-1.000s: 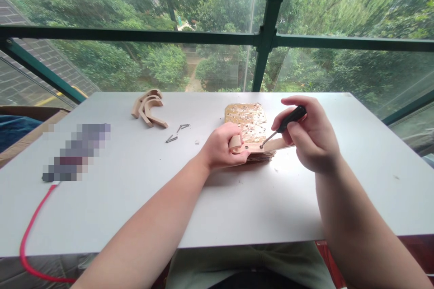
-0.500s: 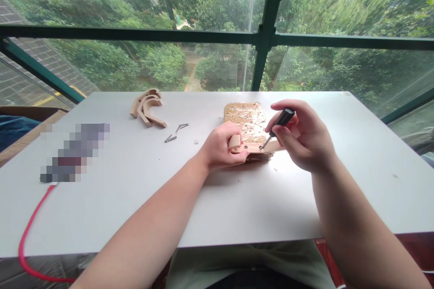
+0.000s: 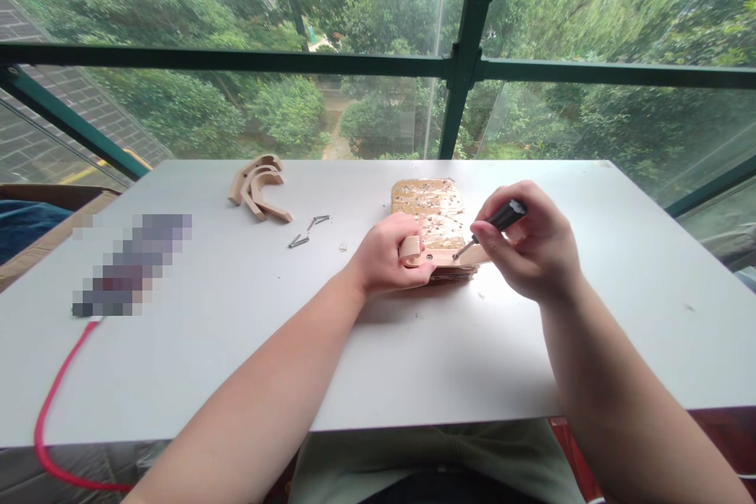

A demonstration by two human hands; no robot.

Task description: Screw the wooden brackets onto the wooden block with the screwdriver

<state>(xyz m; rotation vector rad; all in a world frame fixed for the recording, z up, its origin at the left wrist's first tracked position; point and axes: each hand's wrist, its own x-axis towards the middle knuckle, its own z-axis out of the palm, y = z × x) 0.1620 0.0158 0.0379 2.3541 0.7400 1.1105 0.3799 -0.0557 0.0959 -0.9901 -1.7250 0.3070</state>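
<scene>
My left hand (image 3: 387,256) is closed around the curled end of a pale wooden hook piece (image 3: 440,255) that lies across the near edge of a scarred wooden block (image 3: 430,211). My right hand (image 3: 531,252) grips a black-handled screwdriver (image 3: 493,225), fingers pinched round the handle. Its tip rests on a screw in the wooden piece, just right of my left thumb. A second screw sits in the piece nearer the thumb.
The white table (image 3: 236,346) runs to a window with a green frame (image 3: 461,67). Several more curved wooden hooks (image 3: 258,187) lie at the back left, with loose screws (image 3: 307,230) near them. A red cable (image 3: 56,402) trails off the left front edge from a blurred object (image 3: 133,264).
My right hand has turned the screwdriver handle back and forth, tilting it left and then lower to the right, while the tip stayed on the screw. My left hand has not moved.
</scene>
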